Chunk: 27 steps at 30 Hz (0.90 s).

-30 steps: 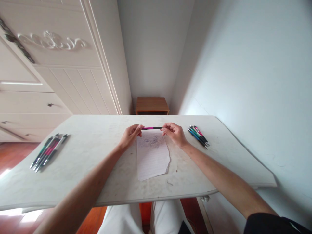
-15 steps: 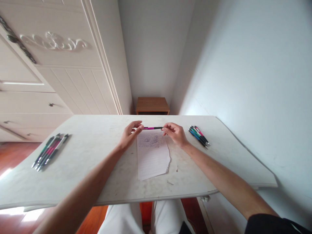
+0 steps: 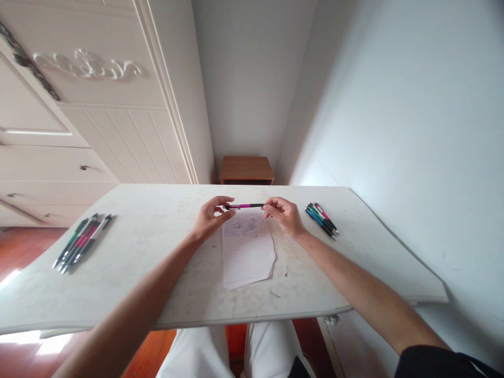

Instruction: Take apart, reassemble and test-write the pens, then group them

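Observation:
A pink and black pen (image 3: 244,206) is held level above the top of a lined sheet of paper (image 3: 248,257) covered with scribbles near its upper edge. My right hand (image 3: 284,214) pinches the pen's black grip end between thumb and fingertips. At the clip end, my left hand (image 3: 212,214) has its thumb and index finger parted, one on each side of the pen. Whether another left finger touches the end I cannot tell. The paper lies flat, its right side torn and ragged.
Several pens (image 3: 82,242) lie in a bunch on the left of the white table (image 3: 157,273). Another bunch of pens (image 3: 321,220) lies to the right. Beyond the table stands a small brown wooden cabinet (image 3: 247,169), with a wall (image 3: 394,131) on the right.
My left thumb and index finger have spread apart at the pen's clip end, so more of that end shows. My right hand keeps its pinch, nearly unmoved.

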Each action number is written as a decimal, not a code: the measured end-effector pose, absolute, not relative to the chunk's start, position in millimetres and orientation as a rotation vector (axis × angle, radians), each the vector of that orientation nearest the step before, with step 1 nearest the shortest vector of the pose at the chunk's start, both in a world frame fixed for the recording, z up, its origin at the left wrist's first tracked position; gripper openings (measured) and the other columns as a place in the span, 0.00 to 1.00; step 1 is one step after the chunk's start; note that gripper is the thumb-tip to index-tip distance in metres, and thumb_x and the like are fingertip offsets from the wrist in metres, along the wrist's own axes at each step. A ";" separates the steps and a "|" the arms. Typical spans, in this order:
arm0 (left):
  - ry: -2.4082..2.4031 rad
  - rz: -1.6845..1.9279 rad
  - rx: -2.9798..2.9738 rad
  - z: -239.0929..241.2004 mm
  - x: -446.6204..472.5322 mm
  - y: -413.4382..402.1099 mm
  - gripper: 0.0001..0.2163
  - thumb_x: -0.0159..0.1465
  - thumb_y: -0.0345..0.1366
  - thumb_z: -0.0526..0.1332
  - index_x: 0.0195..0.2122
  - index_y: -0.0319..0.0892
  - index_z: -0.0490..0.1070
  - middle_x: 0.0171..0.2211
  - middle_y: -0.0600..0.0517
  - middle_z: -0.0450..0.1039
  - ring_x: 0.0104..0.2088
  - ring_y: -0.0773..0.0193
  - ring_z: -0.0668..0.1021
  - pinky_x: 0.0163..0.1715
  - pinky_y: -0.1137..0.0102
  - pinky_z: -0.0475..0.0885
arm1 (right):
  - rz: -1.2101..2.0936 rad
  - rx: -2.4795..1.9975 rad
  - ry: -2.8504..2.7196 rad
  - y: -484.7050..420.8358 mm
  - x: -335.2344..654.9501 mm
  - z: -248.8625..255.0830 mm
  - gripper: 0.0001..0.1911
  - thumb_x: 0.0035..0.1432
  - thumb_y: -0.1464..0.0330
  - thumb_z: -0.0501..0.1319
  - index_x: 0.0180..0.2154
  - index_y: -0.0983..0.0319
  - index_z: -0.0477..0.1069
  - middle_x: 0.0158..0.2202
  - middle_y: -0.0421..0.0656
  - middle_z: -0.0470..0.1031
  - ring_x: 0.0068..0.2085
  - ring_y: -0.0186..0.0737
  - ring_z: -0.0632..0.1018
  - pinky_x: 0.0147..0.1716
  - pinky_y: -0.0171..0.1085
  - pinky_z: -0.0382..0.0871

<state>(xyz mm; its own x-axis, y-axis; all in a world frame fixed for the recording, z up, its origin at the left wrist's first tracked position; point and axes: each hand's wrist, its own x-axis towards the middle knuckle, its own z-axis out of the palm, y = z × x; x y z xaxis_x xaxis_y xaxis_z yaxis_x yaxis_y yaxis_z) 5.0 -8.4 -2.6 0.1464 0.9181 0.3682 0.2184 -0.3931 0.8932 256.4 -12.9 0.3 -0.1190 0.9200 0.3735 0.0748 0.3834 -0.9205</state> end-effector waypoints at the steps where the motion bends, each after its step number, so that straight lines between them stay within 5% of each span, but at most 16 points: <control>1: 1.098 1.295 1.724 -1.8 5.6 -9.1 0.20 0.57 0.46 0.68 0.46 0.40 0.75 0.48 0.44 0.76 0.45 0.57 0.78 0.39 0.67 0.72 | 0.935 -0.931 -1.517 -12.8 256.5 0.1 0.11 0.54 0.61 0.68 0.33 0.62 0.74 0.26 0.39 0.76 0.27 0.35 0.78 0.31 0.35 0.71; 4: 1.156 1.311 1.700 -0.5 7.3 -9.7 0.20 0.62 0.50 0.62 0.46 0.40 0.74 0.44 0.45 0.78 0.43 0.58 0.78 0.40 0.67 0.71 | 0.928 -0.938 -1.511 -12.1 256.6 -0.8 0.11 0.54 0.61 0.68 0.33 0.62 0.74 0.26 0.39 0.77 0.27 0.35 0.78 0.31 0.35 0.71; 9: 1.211 1.225 1.773 -3.4 6.8 -5.8 0.20 0.64 0.53 0.57 0.32 0.39 0.76 0.29 0.48 0.79 0.34 0.58 0.78 0.38 0.65 0.71 | 0.938 -0.942 -1.481 -11.0 256.4 -2.2 0.11 0.53 0.60 0.68 0.33 0.61 0.74 0.28 0.39 0.77 0.27 0.36 0.78 0.31 0.35 0.71; 16: 1.226 1.277 1.790 -2.7 3.6 -5.5 0.13 0.57 0.46 0.66 0.35 0.41 0.78 0.36 0.48 0.80 0.35 0.59 0.78 0.37 0.66 0.71 | 0.912 -0.946 -1.511 -10.9 258.0 -3.1 0.11 0.55 0.60 0.67 0.34 0.61 0.74 0.27 0.39 0.77 0.27 0.36 0.78 0.31 0.35 0.71; 22: 1.184 1.347 1.718 0.0 6.3 -8.6 0.20 0.58 0.50 0.66 0.44 0.41 0.75 0.45 0.45 0.78 0.44 0.57 0.78 0.39 0.67 0.71 | 0.888 -0.961 -1.525 -11.8 257.8 -2.6 0.13 0.55 0.58 0.67 0.34 0.62 0.74 0.27 0.40 0.77 0.27 0.36 0.78 0.31 0.36 0.71; 27: 1.237 1.230 1.808 -0.2 6.5 -9.0 0.22 0.65 0.54 0.55 0.32 0.40 0.76 0.29 0.49 0.77 0.33 0.60 0.77 0.37 0.68 0.69 | 0.895 -0.961 -1.519 -13.7 256.8 0.3 0.14 0.53 0.57 0.67 0.33 0.61 0.74 0.26 0.39 0.77 0.26 0.36 0.78 0.31 0.36 0.72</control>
